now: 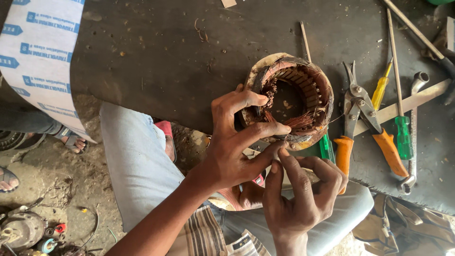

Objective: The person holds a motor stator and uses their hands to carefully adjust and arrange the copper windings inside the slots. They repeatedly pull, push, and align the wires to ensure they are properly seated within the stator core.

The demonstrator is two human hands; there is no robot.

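Note:
A round motor stator point(310, 78) with reddish copper windings lies on the near edge of a dark workbench point(166, 61). My left hand point(234, 142) reaches in from the lower left and clasps the stator's near rim, with its fingers curled over the windings. My right hand point(298, 196) comes up from below. Its thumb and forefinger are pinched together at the stator's near edge, right against my left forefinger, on what looks like a thin strand of copper wire point(283, 144). The strand is too fine to see clearly.
Right of the stator lie orange-handled snips point(360, 118), a yellow screwdriver point(381, 90), a green screwdriver point(403, 135), a wrench point(413, 142) and a flat metal strip point(417, 99). White printed insulation sheet point(40, 61) hangs at left. Another person's sandalled foot point(71, 141) is on the floor.

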